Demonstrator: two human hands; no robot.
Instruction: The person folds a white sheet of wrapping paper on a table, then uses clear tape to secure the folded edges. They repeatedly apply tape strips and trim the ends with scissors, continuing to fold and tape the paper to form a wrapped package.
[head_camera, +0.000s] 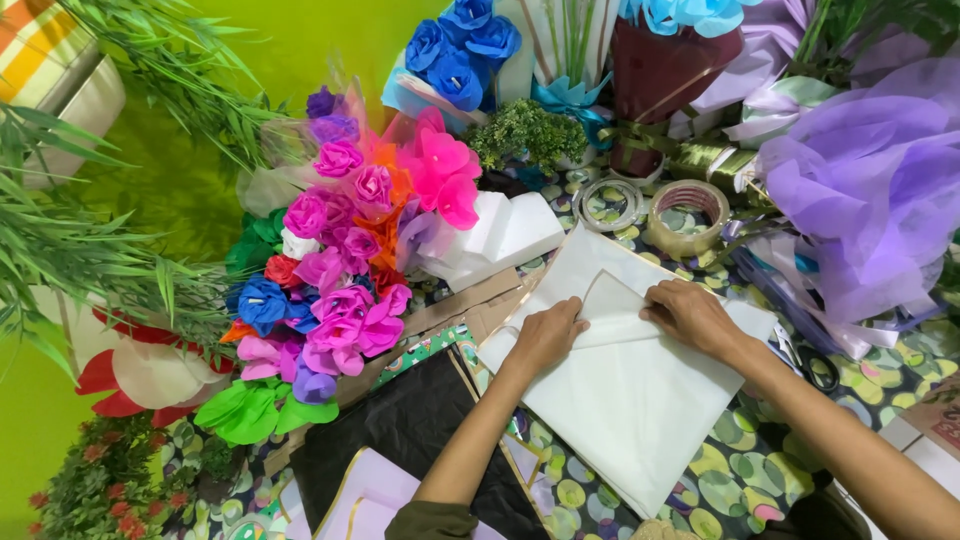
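Left hand (548, 332) and right hand (690, 314) press flat on the folded white wrapping paper sheet (630, 400); uneven pressure could skew its crease.

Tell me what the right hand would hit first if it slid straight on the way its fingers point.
The right hand points left across the white paper. It would likely meet the left hand first, at the folded flap.
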